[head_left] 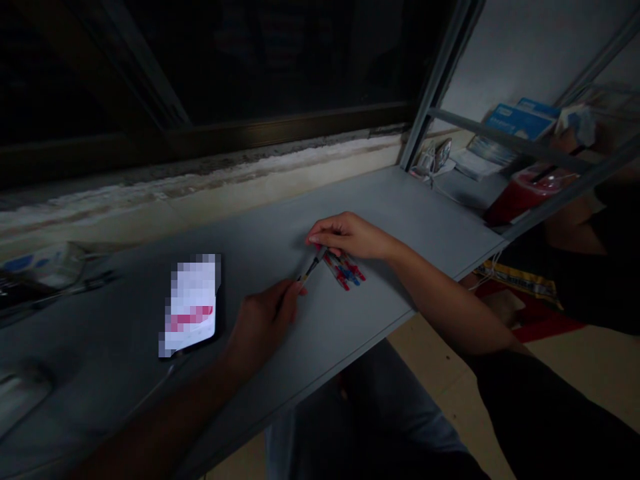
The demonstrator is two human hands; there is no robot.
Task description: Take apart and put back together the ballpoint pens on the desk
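Note:
Over the grey desk (pixel 370 200), my left hand (pixel 263 323) is closed around the lower end of a slim pen (pixel 312 267) with a dark grey upper part. The pen slants up and to the right. My right hand (pixel 347 233) has its fingers pinched together at the pen's upper end; its fingertips partly hide that end. Just below the right hand, several pens with red and blue parts (pixel 350 270) lie side by side on the desk, partly covered by the hand. Left of my left hand is a phone (pixel 193 310) with a lit, blurred screen.
A window sill (pixel 250 157) runs behind the desk. Metal frame bars (pixel 505 137) stand at the right; beyond them are blue boxes (pixel 520 123), a red cup (pixel 525 193) and another person's arm (pixel 570 227). A pale object (pixel 23 393) and a cable (pixel 150 393) lie at left.

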